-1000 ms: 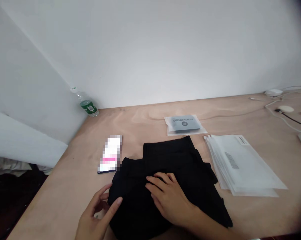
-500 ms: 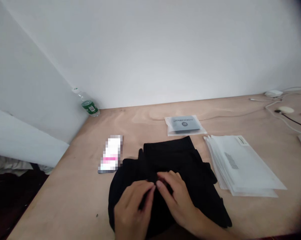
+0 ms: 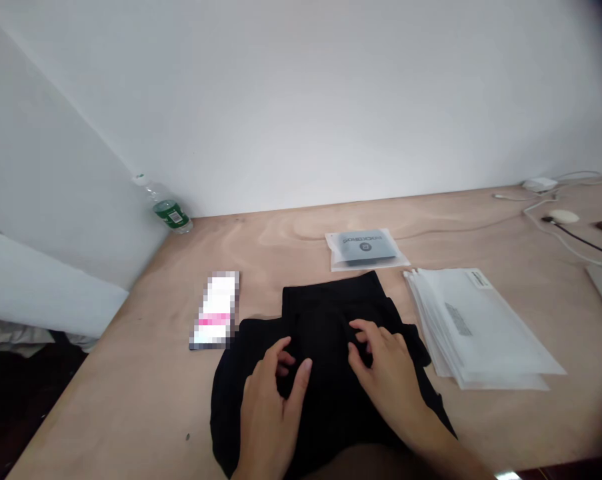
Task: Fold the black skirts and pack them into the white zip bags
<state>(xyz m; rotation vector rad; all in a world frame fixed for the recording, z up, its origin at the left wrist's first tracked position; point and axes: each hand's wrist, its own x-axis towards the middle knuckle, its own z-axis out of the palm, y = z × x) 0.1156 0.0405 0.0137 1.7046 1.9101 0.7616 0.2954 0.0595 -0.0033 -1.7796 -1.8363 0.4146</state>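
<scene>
A black cloth garment (image 3: 325, 393) lies partly folded on the wooden table; its exact kind I cannot make out. Over its left part is my left hand (image 3: 273, 393), thumb and fingers apart, nothing between them. My right hand (image 3: 385, 363) is above the right half of the cloth, its fingers bent and the thumb held away from them. Whether the fingertips of either hand touch the fabric is hard to tell. A squared, layered section of the garment reaches out beyond both hands.
Left of the garment lies a phone (image 3: 215, 310), its screen blurred out. A small packaged item (image 3: 365, 249) sits behind. Several frosted plastic bags (image 3: 481, 327) are stacked at right. A water bottle (image 3: 171, 210) leans in the left corner; white cables (image 3: 545, 203) run along the right.
My hands have moved apart from their pinch at the garment's middle, and the fingers have opened. The raised fold of cloth there now lies flatter. The view has shifted slightly.
</scene>
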